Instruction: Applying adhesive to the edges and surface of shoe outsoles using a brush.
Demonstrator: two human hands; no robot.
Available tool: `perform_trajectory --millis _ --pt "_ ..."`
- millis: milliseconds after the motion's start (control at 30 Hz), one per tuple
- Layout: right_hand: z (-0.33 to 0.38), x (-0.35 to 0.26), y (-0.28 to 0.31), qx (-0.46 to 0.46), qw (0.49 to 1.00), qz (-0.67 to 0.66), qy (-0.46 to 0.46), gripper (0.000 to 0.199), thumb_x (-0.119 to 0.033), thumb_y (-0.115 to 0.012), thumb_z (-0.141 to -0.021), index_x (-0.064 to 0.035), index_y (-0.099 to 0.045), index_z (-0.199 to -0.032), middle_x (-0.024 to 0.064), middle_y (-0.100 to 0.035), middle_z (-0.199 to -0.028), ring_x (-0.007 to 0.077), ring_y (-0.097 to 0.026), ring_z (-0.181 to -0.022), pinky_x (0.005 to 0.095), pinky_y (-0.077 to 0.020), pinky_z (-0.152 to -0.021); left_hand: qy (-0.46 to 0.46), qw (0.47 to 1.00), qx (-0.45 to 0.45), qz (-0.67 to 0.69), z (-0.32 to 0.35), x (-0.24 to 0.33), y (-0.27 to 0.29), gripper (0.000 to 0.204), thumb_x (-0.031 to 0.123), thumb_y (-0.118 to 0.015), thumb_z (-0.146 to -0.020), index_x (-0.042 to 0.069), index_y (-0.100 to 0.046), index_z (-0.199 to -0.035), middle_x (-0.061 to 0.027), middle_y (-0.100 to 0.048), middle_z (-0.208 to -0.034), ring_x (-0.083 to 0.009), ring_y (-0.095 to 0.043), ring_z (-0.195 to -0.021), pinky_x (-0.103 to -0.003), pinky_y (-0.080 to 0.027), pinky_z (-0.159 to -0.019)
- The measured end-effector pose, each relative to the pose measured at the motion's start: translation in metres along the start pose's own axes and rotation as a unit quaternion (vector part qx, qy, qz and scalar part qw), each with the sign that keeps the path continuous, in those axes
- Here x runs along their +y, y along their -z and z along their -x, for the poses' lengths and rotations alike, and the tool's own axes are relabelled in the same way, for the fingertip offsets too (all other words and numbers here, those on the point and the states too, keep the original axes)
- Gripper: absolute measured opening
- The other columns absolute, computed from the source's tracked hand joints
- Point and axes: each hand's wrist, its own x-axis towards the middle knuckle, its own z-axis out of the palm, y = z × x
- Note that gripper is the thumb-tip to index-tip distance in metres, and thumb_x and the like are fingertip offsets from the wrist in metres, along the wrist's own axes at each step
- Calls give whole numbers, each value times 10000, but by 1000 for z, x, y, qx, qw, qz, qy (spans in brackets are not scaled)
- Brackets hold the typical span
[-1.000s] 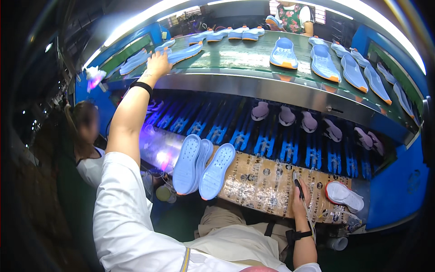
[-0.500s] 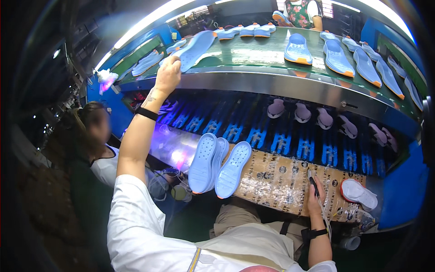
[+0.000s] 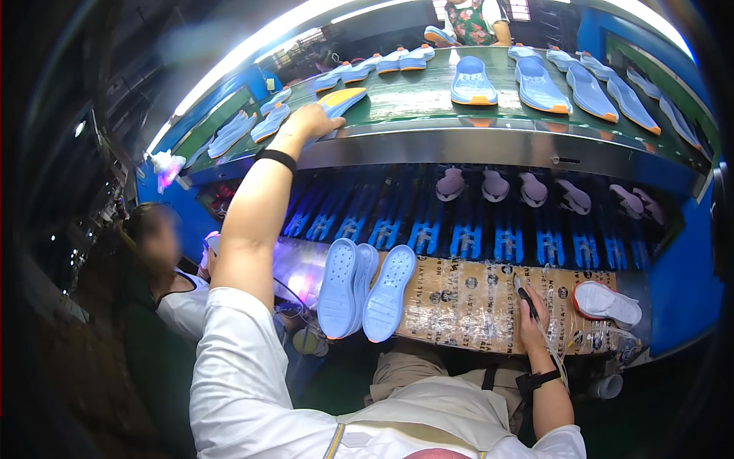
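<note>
My left hand (image 3: pixel 312 122) reaches to the near edge of the green conveyor belt, its fingers closed on a blue shoe sole (image 3: pixel 342 99). That sole is tipped, so its yellow-orange underside shows; the hand covers its near part. Low on the right, over the cardboard-covered ledge, my right hand (image 3: pixel 533 320) is wrapped round a slim black pen-like tool (image 3: pixel 527 302) with a thin cable running down past the wrist. Between the hands, several light-blue soles rest at the ledge's left end: a stack (image 3: pixel 339 291) and a single sole (image 3: pixel 390 294) leaning beside it.
More blue soles (image 3: pixel 544 84) lie along the green belt (image 3: pixel 413 96). Below it, blue racks (image 3: pixel 465 241) carry several pinkish shoe parts (image 3: pixel 495 186). A white shoe upper (image 3: pixel 608 304) sits on the ledge's right end. One person (image 3: pixel 180 294) is at left, another (image 3: pixel 478 23) across the belt.
My left hand has lowered the sole from above the belt to its near edge and tipped it, underside showing. The right hand keeps its tool. The view has shifted slightly.
</note>
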Motion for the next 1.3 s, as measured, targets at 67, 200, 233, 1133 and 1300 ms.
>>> perform_trajectory --millis 67,200,233,1133,1300 --pt "-1 -5 -1 -3 1000 -15 -19 371 -148 -613 -993 31 -650 -1317 227 -717 -1141 372 -705 -1037 416 -532 -923 67 995 73 19 -9 -1 -15 711 539 -702 -878 -41 -672 -1288 -280 -699 -1254 -420 -665 -1195 -480 -509 -1018" --pt "-2 -1 -5 -15 999 -31 -37 371 -141 -608 -998 34 -645 -1322 227 -717 -1158 363 -703 -1065 408 -525 -949 -16 995 87 50 27 15 -4 612 476 -694 -901 -8 -680 -1276 -267 -725 -1179 -422 -686 -1128 -493 -529 -985" --pt "-2 1 -7 -5 999 -28 -34 369 -137 -603 -1002 35 -643 -1325 225 -716 -1175 354 -698 -1090 400 -518 -967 -30 990 131 52 40 17 -10 608 480 -702 -899 3 -683 -1275 -274 -725 -1159 -422 -690 -1111 -491 -527 -987" --pt "6 37 -5 -17 983 -88 -160 291 -187 -664 -1024 0 -688 -1246 57 -723 -1034 131 -650 -917 287 -519 -844 -36 106 -252 961 374 188 -212 1138 933 -258 -877 14 -418 -1529 -290 -603 -1369 -408 -651 -1211 -548 -564 -1000" --pt "3 15 -3 1 969 -141 -204 256 -175 -673 -1008 -18 -707 -1207 26 -702 -913 91 -623 -807 247 -497 -744 -45 107 -265 957 375 189 -216 1169 940 -158 -876 13 -407 -1543 -307 -595 -1377 -423 -644 -1227 -538 -560 -1005"
